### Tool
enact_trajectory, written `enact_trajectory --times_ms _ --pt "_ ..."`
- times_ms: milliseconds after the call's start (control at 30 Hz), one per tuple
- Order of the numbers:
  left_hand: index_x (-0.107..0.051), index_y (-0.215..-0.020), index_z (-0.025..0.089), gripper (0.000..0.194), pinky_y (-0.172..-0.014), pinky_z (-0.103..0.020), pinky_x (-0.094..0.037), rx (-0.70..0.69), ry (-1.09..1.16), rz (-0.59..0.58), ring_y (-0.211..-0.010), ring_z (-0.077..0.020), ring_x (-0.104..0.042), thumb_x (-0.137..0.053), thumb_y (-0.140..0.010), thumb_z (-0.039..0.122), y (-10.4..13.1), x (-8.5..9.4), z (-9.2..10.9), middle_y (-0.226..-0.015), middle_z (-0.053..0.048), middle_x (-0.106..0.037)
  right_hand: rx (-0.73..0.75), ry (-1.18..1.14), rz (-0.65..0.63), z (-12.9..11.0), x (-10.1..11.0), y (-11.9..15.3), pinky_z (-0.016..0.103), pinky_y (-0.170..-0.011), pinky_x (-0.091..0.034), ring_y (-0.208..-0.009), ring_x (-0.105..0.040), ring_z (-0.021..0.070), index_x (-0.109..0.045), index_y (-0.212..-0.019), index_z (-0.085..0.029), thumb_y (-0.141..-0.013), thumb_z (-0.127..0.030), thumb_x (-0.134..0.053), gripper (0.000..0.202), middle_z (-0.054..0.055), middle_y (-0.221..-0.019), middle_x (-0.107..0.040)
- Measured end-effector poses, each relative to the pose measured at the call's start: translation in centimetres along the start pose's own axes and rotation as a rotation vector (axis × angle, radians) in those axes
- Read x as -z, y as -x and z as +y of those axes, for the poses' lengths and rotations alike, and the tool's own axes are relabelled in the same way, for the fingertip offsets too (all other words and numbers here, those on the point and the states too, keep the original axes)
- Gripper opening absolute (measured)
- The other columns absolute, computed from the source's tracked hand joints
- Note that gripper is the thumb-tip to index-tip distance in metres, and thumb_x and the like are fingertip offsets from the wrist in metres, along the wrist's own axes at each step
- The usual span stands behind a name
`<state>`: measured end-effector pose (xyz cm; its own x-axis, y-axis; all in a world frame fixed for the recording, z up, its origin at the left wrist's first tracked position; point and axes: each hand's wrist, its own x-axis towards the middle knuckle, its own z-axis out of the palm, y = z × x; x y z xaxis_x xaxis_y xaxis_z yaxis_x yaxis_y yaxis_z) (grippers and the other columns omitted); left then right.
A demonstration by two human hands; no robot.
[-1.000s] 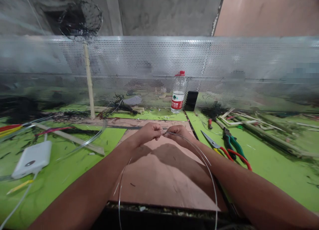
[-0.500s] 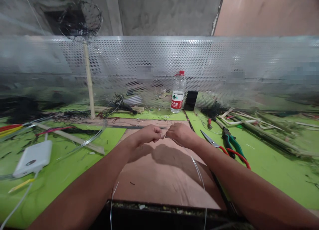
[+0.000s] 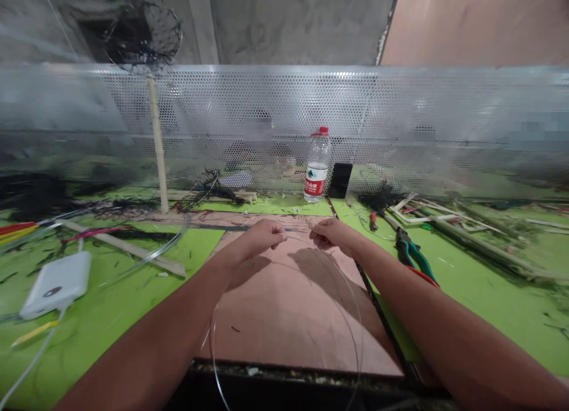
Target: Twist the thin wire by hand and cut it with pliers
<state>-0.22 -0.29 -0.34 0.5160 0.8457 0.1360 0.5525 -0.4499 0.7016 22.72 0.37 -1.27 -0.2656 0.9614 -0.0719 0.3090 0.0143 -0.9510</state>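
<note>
A thin clear line [image 3: 358, 316] hangs in a wide loop over the pinkish board [image 3: 284, 310] and down past its front edge. My left hand [image 3: 265, 235] is closed on the line, thumb and fingers pinched together, above the far part of the board. To its right, separated by a small gap, my right hand [image 3: 328, 233] also pinches the line with its fingers curled. A short stretch of line shows between the two hands. Both forearms reach in from the bottom corners.
A water bottle [image 3: 317, 165] and black phone [image 3: 341, 180] stand behind my hands, before a perforated metal screen [image 3: 284, 102]. Green-handled pliers [image 3: 413, 254] lie right, beside bamboo pieces [image 3: 480, 242]. A white power bank [image 3: 57, 283] and a wooden strip [image 3: 133, 251] lie left.
My hands have moved apart, the right one shifting right, exposing line between them. The hanging loop has changed shape. My right forearm now covers the scissors.
</note>
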Motion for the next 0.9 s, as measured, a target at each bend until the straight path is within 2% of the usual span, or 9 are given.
enact_trajectory --times_ms 67,133,233,333,400,533,733,900 --pt "-0.043 -0.055 0.017 0.026 -0.046 -0.023 -0.021 0.010 -0.035 0.014 -0.046 -0.0082 -0.031 -0.050 -0.071 0.036 0.3 0.0 0.8 -0.051 0.004 -0.036 -0.122 -0.051 -0.153 0.1 -0.2 0.3 0.029 -0.051 -0.047 -0.052 -0.058 0.0148 -0.064 -0.069 -0.012 -0.077 -0.053 -0.056 0.042 0.009 -0.061 -0.064" --pt "-0.041 -0.054 0.017 0.025 -0.046 -0.023 -0.020 0.026 -0.048 0.015 -0.046 -0.0082 -0.030 -0.048 -0.071 0.033 0.4 -0.1 1.4 -0.051 0.004 -0.034 -0.168 -0.144 -0.300 0.2 -0.6 0.5 0.030 -0.056 -0.051 -0.059 -0.062 0.0168 -0.066 -0.078 -0.011 -0.080 -0.054 -0.052 0.045 0.012 -0.069 -0.067" --pt "-0.038 -0.052 0.017 0.026 -0.045 -0.023 -0.020 -0.001 -0.070 0.009 -0.047 -0.0081 -0.029 -0.047 -0.072 0.032 0.4 -0.4 1.6 -0.050 0.004 -0.031 -0.190 -0.284 -0.399 0.1 -1.1 0.6 0.028 -0.058 -0.052 -0.064 -0.064 0.0166 -0.065 -0.086 -0.011 -0.084 -0.049 -0.050 0.041 0.011 -0.074 -0.068" --pt "-0.040 -0.053 0.017 0.026 -0.046 -0.023 -0.019 -0.009 -0.095 0.034 -0.047 -0.0082 -0.030 -0.048 -0.072 0.034 0.1 -0.5 1.1 -0.050 0.004 -0.033 -0.136 -0.357 -0.396 0.1 -1.6 0.7 0.026 -0.060 -0.052 -0.071 -0.065 0.0160 -0.065 -0.092 -0.011 -0.084 -0.039 -0.054 0.031 0.011 -0.083 -0.068" --pt "-0.040 -0.053 0.017 0.025 -0.046 -0.023 -0.018 0.002 -0.098 0.045 -0.047 -0.0079 -0.029 -0.048 -0.071 0.032 -0.1 -0.5 0.7 -0.051 0.004 -0.032 -0.089 -0.360 -0.368 0.2 -1.9 0.8 0.025 -0.064 -0.053 -0.074 -0.065 0.0149 -0.064 -0.097 -0.013 -0.079 -0.031 -0.062 0.025 0.010 -0.088 -0.068" --pt "-0.034 -0.053 0.018 0.026 -0.046 -0.024 -0.015 0.002 -0.098 0.059 -0.046 -0.0079 -0.025 -0.046 -0.072 0.031 -0.2 -0.4 0.3 -0.050 0.004 -0.029 -0.036 -0.412 -0.303 0.4 -2.5 0.7 0.024 -0.071 -0.053 -0.071 -0.063 0.0108 -0.064 -0.101 -0.015 -0.069 -0.013 -0.070 0.033 0.005 -0.085 -0.067" --pt "-0.035 -0.052 0.017 0.025 -0.047 -0.024 -0.016 -0.022 -0.118 0.097 -0.048 -0.0085 -0.027 -0.047 -0.071 0.029 -0.2 -0.3 0.5 -0.051 0.004 -0.029 -0.049 -0.535 -0.337 0.2 -2.9 0.9 0.021 -0.068 -0.053 -0.069 -0.063 0.0092 -0.064 -0.100 -0.015 -0.072 -0.009 -0.066 0.029 0.003 -0.077 -0.066" --pt "-0.033 -0.052 0.018 0.024 -0.047 -0.024 -0.016 -0.009 -0.108 0.109 -0.047 -0.0082 -0.026 -0.047 -0.069 0.026 -0.2 -0.2 0.5 -0.050 0.005 -0.027 -0.096 -0.606 -0.392 -0.1 -2.9 1.1 0.024 -0.072 -0.054 -0.077 -0.066 0.0122 -0.059 -0.101 -0.013 -0.074 -0.007 -0.063 0.027 0.007 -0.086 -0.067"
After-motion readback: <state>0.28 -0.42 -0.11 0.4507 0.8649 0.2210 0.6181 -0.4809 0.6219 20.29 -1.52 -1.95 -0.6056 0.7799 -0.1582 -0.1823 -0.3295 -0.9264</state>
